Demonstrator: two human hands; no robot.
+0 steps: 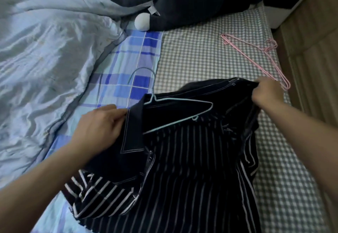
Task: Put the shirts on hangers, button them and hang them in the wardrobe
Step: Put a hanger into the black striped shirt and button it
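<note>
Both hands, left and right, pinch the striped shirt around a blue hanger.

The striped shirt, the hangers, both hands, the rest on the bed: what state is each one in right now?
striped shirt: lying open on the bed, unbuttoned
blue hanger: partly inside the shirt, hook poking out past the collar
left hand: gripping the collar
right hand: pinching the shirt's far edge, lifting it
pink hangers: lying unused on the checked sheet
plush toy: lying at the head of the bed
quilt: rumpled
</note>
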